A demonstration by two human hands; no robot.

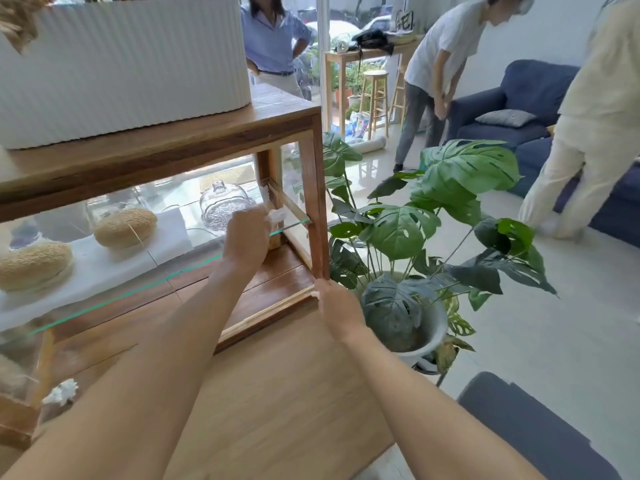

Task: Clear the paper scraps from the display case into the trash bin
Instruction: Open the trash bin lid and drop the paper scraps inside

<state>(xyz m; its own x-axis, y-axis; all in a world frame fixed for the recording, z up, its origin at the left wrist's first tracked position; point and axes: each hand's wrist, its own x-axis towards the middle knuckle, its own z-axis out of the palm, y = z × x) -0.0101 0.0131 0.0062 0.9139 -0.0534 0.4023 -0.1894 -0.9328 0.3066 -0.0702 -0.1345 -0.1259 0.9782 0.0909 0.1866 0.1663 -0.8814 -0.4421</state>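
One crumpled scrap (278,214), left hand (246,237) pinching

1. The case (313,188) stands on the worktop (277,393), at its right end.
2. A planter (121,64) sits on top of the case.
3. On the glass shelf (194,268) inside lie 2 loaves (124,227) at the left and a glass dome (223,206) to their right.
4. The left hand (246,237) reaches into the case, right of the dome, with a scrap (277,214) at its fingers.
5. The right hand (337,308) rests at the case's near right corner.
6. A potted plant (433,216) stands on the floor right of the case; a sofa (526,98) lies behind it.
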